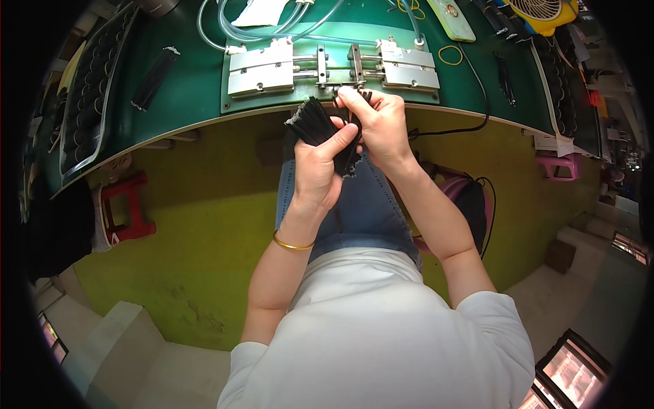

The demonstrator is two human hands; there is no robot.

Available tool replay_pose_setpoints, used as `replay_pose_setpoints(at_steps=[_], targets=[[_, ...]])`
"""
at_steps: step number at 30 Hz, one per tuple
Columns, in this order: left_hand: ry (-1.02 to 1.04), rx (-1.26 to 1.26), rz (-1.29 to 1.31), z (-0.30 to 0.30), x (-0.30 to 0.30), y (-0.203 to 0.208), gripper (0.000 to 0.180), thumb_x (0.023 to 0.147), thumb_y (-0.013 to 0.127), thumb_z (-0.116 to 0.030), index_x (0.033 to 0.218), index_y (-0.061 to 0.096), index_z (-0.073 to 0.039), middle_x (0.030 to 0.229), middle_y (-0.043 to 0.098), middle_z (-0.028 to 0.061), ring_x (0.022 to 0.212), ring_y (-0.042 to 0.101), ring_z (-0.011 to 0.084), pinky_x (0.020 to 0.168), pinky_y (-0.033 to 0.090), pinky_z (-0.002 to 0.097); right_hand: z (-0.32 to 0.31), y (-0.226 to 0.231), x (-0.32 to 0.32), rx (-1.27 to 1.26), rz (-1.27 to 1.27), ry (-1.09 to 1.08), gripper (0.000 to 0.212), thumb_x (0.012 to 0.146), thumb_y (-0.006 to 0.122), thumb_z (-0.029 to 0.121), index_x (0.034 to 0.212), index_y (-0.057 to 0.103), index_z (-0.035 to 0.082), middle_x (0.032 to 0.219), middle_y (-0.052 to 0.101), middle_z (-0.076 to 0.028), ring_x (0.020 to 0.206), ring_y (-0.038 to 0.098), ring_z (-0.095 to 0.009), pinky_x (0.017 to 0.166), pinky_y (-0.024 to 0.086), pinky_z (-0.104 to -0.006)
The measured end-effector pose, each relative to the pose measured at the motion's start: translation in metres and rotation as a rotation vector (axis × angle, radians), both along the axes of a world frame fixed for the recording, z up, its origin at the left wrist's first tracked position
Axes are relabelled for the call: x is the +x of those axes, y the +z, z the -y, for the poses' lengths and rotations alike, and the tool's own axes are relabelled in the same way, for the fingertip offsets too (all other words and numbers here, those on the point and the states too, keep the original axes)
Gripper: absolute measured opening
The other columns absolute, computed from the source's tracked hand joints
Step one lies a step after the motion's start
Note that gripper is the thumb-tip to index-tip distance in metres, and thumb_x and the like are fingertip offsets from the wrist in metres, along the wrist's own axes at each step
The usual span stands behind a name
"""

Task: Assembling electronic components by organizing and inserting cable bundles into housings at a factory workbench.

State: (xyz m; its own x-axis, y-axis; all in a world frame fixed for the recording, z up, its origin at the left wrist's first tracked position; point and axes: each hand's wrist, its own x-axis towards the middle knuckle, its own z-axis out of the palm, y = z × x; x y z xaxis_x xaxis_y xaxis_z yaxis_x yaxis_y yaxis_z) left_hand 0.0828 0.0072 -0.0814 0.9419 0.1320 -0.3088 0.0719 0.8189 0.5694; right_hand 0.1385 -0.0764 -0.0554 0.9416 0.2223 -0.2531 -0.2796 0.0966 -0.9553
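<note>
A bundle of thin black cords with pale, frayed-looking ends [315, 124] is gripped in my left hand [319, 167], just off the table's front edge. My right hand [385, 129] is closed beside it, thumb and fingers pinched on black cord at the front of a metal fixture; how many strands it holds is hidden. The fixture has a silver pneumatic cylinder block on the left [261, 73] and another on the right [410, 67]. Their rods carry two upright metal jaws, a left one [322, 65] and a right one [355, 61], with a gap between them above my fingertips.
More black bundles lie on the green table, one at left [155, 78] and one at right [505, 80]. Clear air hoses [272, 33] loop behind the fixture. A phone [455, 20], a rubber band [449, 56] and a yellow fan [541, 12] are at back right.
</note>
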Motion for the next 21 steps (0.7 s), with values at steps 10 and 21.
replay_pose_setpoints(at_steps=[10,21], targets=[[-0.007,0.05,-0.004,-0.0032,-0.0026,0.0029,0.009,0.075,0.062,0.003,0.077,0.054,-0.002,0.07,0.057,0.0057,0.061,0.057,0.0143,0.053,0.047,0.0242,-0.0008,0.0006,-0.0049,-0.054,0.079,0.012,0.02,0.083,0.058,0.019,0.081,0.064,0.001,0.062,0.06,-0.003,0.054,0.059,-0.007,0.031,0.035,-0.0171],[-0.009,0.067,0.035,-0.001,-0.0023,0.0035,0.007,0.077,0.06,0.001,0.082,0.055,-0.001,0.075,0.059,0.0075,0.061,0.058,0.0152,0.053,0.048,0.0246,0.0015,-0.0023,0.0012,0.019,-0.004,0.0,0.021,0.083,0.059,0.02,0.078,0.063,0.0,0.061,0.06,-0.004,0.047,0.056,-0.006,0.03,0.034,-0.0169]])
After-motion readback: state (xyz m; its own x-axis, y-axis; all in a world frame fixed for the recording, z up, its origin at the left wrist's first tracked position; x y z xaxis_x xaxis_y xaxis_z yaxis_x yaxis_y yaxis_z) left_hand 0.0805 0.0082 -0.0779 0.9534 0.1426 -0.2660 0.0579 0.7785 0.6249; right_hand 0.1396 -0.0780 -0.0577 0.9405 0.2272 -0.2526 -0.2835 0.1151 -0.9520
